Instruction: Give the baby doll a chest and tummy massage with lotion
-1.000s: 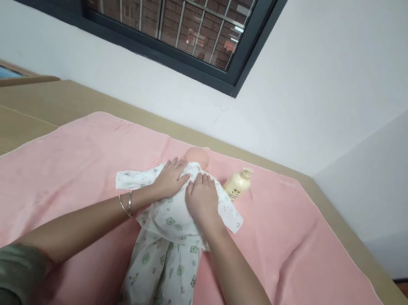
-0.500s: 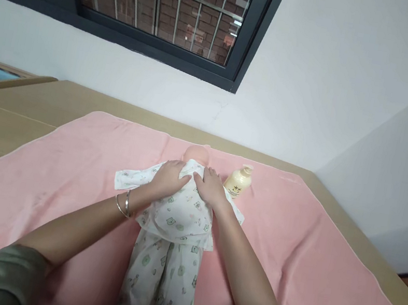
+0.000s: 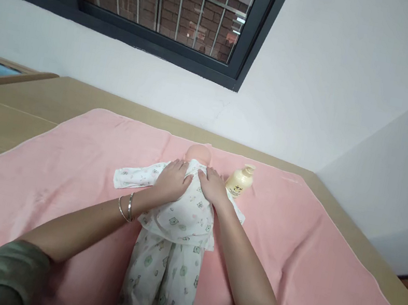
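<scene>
A baby doll (image 3: 198, 153) lies stretched out on a pink blanket (image 3: 278, 223), its head at the far end. It wears a white printed top (image 3: 182, 217) and matching trousers (image 3: 181, 280). My left hand (image 3: 174, 181) rests flat on the upper left of the top, fingers out and pointing toward the head. On the upper right of the top lies my right hand (image 3: 214, 186), its fingers likewise extended. Neither hand grips anything. The doll's left-side sleeve (image 3: 134, 178) spreads outward; my right forearm partly covers the other sleeve (image 3: 237, 212).
A cream pump bottle (image 3: 240, 181) stands on the blanket close to my right hand. The blanket covers a wooden surface (image 3: 91, 96) against a white wall (image 3: 298, 85) with a dark-framed window (image 3: 234, 71). A wooden-edged tray (image 3: 15, 79) holding blue material sits at far left.
My left hand has shifted slightly on the doll's top, its fingers pointing more toward the head. The right hand stays in nearly the same place. The view has moved a little.
</scene>
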`<state>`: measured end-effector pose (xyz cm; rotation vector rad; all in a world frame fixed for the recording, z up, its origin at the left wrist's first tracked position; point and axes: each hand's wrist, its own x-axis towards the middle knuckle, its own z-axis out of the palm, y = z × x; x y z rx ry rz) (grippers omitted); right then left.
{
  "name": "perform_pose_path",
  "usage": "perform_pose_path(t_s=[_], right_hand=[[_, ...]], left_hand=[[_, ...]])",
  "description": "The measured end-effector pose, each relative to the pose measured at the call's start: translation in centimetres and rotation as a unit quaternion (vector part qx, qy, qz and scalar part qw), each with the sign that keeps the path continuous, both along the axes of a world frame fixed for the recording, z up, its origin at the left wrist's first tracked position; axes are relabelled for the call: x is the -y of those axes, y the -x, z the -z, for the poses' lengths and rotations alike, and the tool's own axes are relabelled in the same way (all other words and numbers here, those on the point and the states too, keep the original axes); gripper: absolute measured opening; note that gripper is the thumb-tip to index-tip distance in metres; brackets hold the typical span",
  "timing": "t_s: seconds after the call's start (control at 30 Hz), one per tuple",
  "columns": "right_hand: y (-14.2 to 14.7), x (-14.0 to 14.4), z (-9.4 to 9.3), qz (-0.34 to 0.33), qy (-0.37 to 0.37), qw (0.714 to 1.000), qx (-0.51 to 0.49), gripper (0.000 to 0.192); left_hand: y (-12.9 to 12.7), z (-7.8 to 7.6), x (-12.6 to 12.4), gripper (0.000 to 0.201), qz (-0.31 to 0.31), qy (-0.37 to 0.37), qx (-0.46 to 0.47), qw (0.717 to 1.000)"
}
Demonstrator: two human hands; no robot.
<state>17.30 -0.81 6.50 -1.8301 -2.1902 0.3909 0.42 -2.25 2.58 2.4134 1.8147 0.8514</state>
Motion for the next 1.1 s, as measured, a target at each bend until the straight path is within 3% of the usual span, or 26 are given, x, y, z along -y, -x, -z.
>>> perform_pose_path(t_s=[0.23,0.5,0.73,0.97,1.1], right_hand=[[2.7,3.5,-0.8,-0.016,-0.049,0.995,0.085,0.056],[0.0,0.1,-0.3,0.006,0.023,1.000,-0.019,0.066],[2.5,2.7,-0.5,0.004,-0.041,0.998,0.054,0.063],[0.1,0.3,-0.6,0.020,0.022,0.999,-0.028,0.067],[0.8,1.0,-0.5,0.027,0.007,1.000,0.007,0.067]], left_hand=[[1.5,-1.4,-2.1,0.045,0.015,0.096,0.047,0.994],[-0.8,-0.2,1.4,0.054,-0.038,0.001,-0.022,0.999],[1.2,-1.8,-1.0,0.050,0.003,0.085,0.000,0.996],[-0.5,-0.4,1.1,0.050,-0.006,-0.006,-0.028,1.000],[0.0,-1.1,0.3,0.047,0.001,0.031,-0.003,1.000]])
